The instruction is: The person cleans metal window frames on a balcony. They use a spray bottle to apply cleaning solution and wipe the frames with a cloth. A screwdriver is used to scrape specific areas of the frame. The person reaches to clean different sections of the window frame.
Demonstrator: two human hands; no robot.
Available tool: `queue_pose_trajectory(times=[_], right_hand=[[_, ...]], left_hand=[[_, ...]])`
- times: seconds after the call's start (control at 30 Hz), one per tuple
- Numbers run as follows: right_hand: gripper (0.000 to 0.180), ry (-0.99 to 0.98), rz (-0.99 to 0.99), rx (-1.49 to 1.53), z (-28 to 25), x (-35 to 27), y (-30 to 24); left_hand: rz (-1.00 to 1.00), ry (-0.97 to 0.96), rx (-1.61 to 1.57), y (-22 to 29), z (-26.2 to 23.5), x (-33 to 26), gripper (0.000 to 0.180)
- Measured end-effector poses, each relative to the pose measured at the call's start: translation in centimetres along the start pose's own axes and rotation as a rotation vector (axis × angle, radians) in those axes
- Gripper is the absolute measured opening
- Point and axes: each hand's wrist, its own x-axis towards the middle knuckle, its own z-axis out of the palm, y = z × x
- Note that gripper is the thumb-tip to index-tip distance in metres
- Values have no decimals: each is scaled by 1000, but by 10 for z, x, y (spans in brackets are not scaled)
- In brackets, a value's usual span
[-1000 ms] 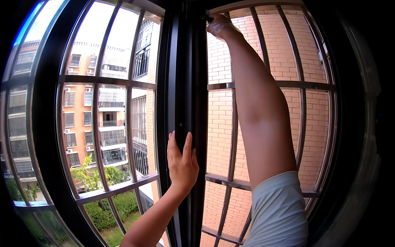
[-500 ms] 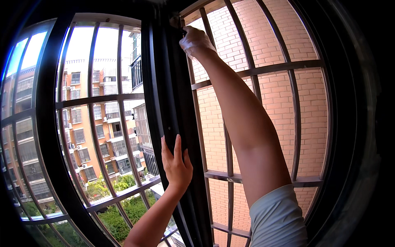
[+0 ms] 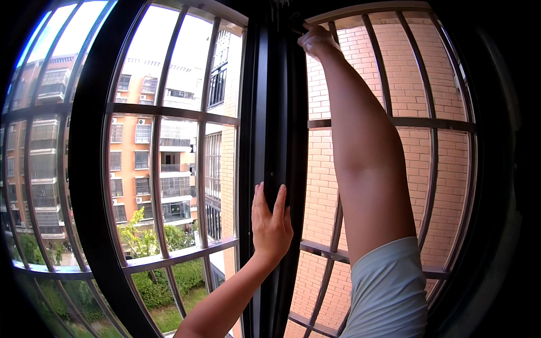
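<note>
My left hand (image 3: 271,231) rests against the dark window post (image 3: 270,141) in the middle of the head view, its fingers stretched upward and spread. My right arm reaches high, and my right hand (image 3: 317,41) is closed close to the top of the post, beside the right-hand window. Something pale and translucent, perhaps thin plastic, shows around that hand. What its fingers grip is lost in the dark upper corner.
Metal security bars (image 3: 159,186) cross the left window, with orange apartment buildings (image 3: 132,163) and green shrubs (image 3: 189,276) beyond. More bars (image 3: 394,121) stand before a pinkish brick wall (image 3: 321,186) on the right. A dark window frame (image 3: 93,141) curves at the left.
The view has turned left and levelled, so the post and both hands sit farther right in the picture. The left hand stays on the post; the right hand stays closed near its top.
</note>
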Motion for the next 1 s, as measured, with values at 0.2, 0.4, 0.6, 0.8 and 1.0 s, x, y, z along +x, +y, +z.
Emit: queue_pose_trajectory(times=[0.2,0.4,0.6,0.8,1.0], right_hand=[[41,-81,-70,145,-31,-22,2],[46,-66,82,412,-12,-86,-12],[50,37,289,715,-26,-72,-15],[48,53,182,662,-19,-67,-8],[48,61,249,718,-2,-49,-11]], left_hand=[[-18,14,12,-1,0,1,50],[-14,34,31,-3,2,1,50],[-8,31,6,-1,1,2,50],[2,27,33,-3,2,-1,51],[14,28,4,1,4,1,51]])
